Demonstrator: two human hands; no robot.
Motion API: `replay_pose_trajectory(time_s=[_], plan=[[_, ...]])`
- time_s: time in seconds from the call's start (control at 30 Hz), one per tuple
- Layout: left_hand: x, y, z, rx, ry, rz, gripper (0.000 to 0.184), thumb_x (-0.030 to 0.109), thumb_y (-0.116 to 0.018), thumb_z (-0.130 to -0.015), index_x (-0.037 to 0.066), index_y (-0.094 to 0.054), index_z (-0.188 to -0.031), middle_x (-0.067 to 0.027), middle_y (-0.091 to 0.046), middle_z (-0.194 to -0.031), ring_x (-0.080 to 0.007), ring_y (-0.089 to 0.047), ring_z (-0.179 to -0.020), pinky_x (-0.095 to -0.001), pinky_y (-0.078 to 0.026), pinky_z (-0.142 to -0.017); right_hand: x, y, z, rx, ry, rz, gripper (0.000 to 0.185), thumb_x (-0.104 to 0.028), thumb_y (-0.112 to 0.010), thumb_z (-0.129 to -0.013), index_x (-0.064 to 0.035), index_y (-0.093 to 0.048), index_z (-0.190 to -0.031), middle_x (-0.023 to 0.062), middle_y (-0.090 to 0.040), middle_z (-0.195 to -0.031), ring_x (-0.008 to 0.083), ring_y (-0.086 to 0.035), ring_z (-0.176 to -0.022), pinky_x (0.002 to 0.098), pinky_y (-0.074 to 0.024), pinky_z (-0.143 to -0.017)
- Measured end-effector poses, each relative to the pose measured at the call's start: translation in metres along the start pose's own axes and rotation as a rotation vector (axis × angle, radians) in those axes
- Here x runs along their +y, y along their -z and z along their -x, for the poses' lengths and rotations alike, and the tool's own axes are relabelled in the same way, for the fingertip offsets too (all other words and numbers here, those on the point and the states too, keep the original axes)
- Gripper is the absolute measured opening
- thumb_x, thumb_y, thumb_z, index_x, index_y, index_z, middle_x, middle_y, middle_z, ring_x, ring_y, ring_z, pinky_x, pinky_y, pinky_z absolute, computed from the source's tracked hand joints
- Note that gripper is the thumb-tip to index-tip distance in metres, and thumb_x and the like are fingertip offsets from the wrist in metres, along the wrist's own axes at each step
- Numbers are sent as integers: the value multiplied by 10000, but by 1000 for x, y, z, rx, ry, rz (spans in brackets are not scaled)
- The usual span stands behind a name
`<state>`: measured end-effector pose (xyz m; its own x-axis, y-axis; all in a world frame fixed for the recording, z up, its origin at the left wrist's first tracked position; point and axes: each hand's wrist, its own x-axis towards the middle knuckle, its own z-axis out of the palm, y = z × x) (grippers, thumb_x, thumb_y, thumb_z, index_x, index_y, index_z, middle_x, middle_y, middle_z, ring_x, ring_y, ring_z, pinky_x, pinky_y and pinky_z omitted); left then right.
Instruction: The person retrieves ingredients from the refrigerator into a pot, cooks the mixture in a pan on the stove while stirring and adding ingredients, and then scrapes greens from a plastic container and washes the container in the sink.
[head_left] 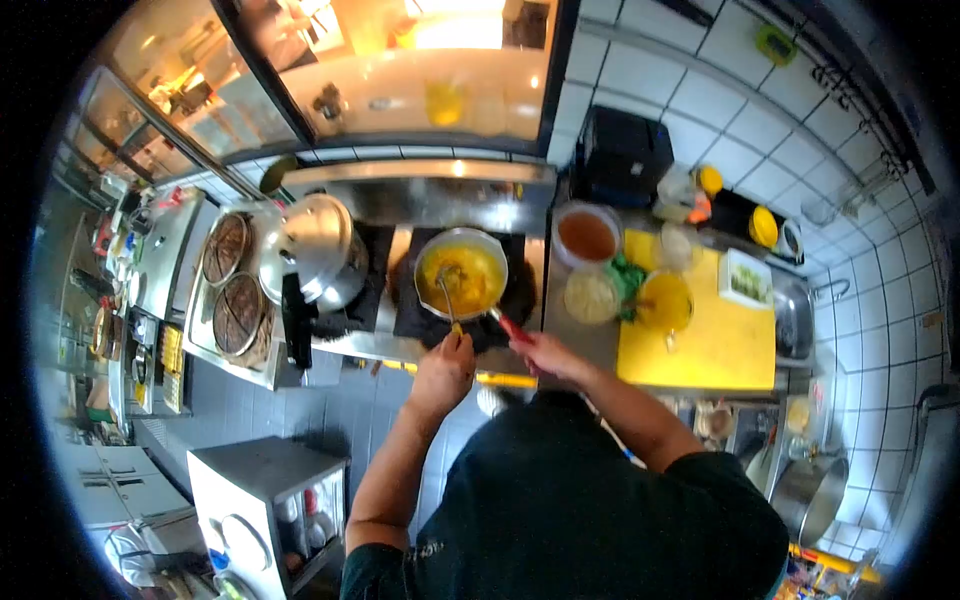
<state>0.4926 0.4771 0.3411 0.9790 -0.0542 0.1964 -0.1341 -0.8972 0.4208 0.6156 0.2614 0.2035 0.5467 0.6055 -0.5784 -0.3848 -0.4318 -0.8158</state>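
Observation:
A round metal pan (pixel 507 272) with yellow-orange liquid food stands on the stove (pixel 400 310). My left hand (pixel 445 374) is closed around the end of a ladle (pixel 446 292), whose head sits in the food, partly hidden by it. The pan's red handle (pixel 512 328) points toward me. Around that handle my right hand (pixel 548 357) is closed. Left of the pan stands a large silver pressure cooker (pixel 318 240) with a long black handle (pixel 296 320).
At right, a yellow cutting board (pixel 700 355) bears a jug of yellow liquid (pixel 665 300) and a white tray of greens (pixel 745 278). Beside it are a bowl of reddish-brown liquid (pixel 587 235) and a sink (pixel 795 320). Round dark grills (pixel 240 315) lie at left.

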Motion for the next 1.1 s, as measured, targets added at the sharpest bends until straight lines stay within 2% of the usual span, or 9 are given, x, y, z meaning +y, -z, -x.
replay_pose_trajectory(time_s=[0.37, 0.5, 0.6, 0.67, 0.73, 0.9, 1.0, 1.03, 1.1], plan=[[26, -40, -20, 153, 6, -14, 114, 37, -603, -852, 11, -577, -961, -223, -625, -980, -417, -643, -841, -483, -547, -699, 45, 34, 54, 171, 91, 83, 383, -314, -692, -960, -3, -596, -1161, 68, -691, -869, 160, -658, -745, 310, -543, -715], [35, -76, -20, 236, -63, -35, 205, 7, -568, -835, 4, -624, -1032, -261, -636, -1039, -457, -613, -1017, -503, -527, -875, 85, 76, 160, 352, 199, 185, 470, -469, -651, -940, -11, -671, -1043, 146, -726, -953, 276, -700, -881, 405, -532, -784], [43, -115, -25, 71, 66, -27, 296, 169, -643, -932, 70, -643, -1212, -193, -620, -1252, -413, -569, -1160, -481, -469, -1010, 139, 97, 225, 544, 143, 92, 432, -425, -647, -946, 6, -671, -941, 147, -721, -824, 272, -703, -752, 428, -536, -707], [51, -133, -22, -56, 158, -109, 609, 362, -701, -923, 82, -505, -1427, -238, -497, -1422, -408, -501, -1290, -457, -428, -1083, 180, 109, 268, 640, 68, 91, 398, -399, -644, -947, -5, -673, -991, 152, -721, -847, 278, -701, -751, 417, -538, -699], [68, -138, -16, 61, -52, -332, 893, 475, -770, -835, 46, -384, -1516, -307, -314, -1545, -504, -365, -1379, -596, -324, -1119, 204, 125, 315, 709, -42, 157, 404, -406, -627, -951, -15, -681, -1039, 161, -729, -915, 287, -709, -850, 414, -541, -754], [152, -167, -23, 232, -334, -323, 821, 521, -617, -941, 56, -330, -1552, -310, -192, -1601, -511, -198, -1470, -644, -207, -1169, 331, 135, 391, 907, -394, 84, 434, -439, -641, -915, -26, -694, -1036, 192, -725, -993, 327, -701, -953, 433, -547, -833], [237, -212, -15, -88, -270, 146, 812, 419, -649, -937, 50, -293, -1567, -328, -148, -1609, -507, -146, -1489, -632, -169, -1186, 423, 122, 430, 1033, -501, -46, 425, -440, -646, -895, -46, -704, -1045, 186, -726, -1000, 361, -703, -926, 472, -549, -827], [270, -209, -19, -284, -362, -151, 809, 415, -650, -934, 39, -300, -1559, -350, -139, -1600, -520, -127, -1489, -631, -170, -1185, 435, 117, 448, 1043, -571, -18, 440, -438, -652, -903, -37, -702, -1077, 182, -731, -996, 337, -717, -905, 467, -549, -855], [306, -238, -24, -454, -506, 68, 791, 425, -659, -913, 26, -355, -1525, -361, -168, -1584, -537, -146, -1476, -638, -162, -1182, 494, 98, 460, 952, -682, 217, 406, -424, -661, -897, -69, -694, -1092, 149, -739, -983, 331, -718, -871, 466, -550, -847]])
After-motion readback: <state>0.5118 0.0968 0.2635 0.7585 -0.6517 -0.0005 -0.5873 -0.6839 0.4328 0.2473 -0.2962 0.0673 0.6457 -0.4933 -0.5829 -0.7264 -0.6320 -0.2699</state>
